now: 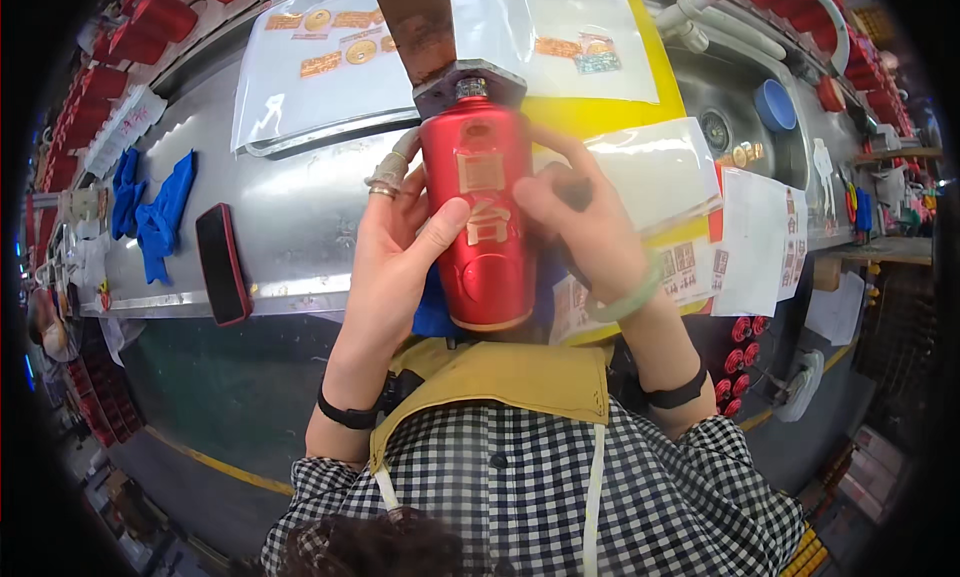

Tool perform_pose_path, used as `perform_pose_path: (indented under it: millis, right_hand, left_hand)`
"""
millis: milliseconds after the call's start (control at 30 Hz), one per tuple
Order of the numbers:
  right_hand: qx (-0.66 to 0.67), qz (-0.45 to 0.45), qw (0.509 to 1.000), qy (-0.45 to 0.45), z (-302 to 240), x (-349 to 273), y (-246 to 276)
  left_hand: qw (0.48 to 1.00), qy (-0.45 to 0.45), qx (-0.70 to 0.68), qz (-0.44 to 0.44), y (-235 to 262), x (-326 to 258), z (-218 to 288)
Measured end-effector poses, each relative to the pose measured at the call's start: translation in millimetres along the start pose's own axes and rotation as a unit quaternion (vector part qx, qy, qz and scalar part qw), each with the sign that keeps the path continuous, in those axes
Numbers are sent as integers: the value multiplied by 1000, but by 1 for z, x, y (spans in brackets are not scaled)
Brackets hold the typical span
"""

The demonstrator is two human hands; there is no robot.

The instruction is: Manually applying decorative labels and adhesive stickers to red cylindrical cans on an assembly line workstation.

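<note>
A glossy red bottle stands out in front of my body, its neck pointing away against a metal holder under a brown post. Gold-coloured decals sit on its front. My left hand closes on the bottle's left side, with the thumb lying across the front by the lower decal and ringed, tape-wrapped fingers along the edge. On the other side, my right hand grips the bottle, thumb bent against its right edge and forefinger reaching up near the shoulder. The remaining right fingers are partly hidden.
Decal sheets lie on the metal counter beyond the bottle, over a yellow board. A phone and blue cloth pieces are on the left. At right are printed papers and a sink with a blue bowl.
</note>
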State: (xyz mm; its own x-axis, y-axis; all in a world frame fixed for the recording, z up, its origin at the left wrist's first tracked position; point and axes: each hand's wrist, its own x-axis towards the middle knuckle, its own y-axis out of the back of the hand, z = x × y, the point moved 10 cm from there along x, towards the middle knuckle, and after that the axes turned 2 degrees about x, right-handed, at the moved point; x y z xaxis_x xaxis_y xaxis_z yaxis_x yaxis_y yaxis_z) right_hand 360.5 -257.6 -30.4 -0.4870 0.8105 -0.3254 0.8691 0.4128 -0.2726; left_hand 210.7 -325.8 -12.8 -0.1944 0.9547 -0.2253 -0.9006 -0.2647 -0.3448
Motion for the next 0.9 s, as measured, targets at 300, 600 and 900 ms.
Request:
perform_pose_path:
  millis: [300, 600, 900]
  right_hand:
    - [24, 16, 1000, 8, 3, -1, -2]
    - [37, -15, 999, 1, 4, -5, 0]
    - [-108, -14, 992, 65, -31, -13, 7]
  left_hand:
    - [1000, 9, -5, -19, 4, 1, -7]
    - [1000, 14, -7, -19, 4, 2, -10]
    - [999, -8, 34, -31, -1, -2, -5]
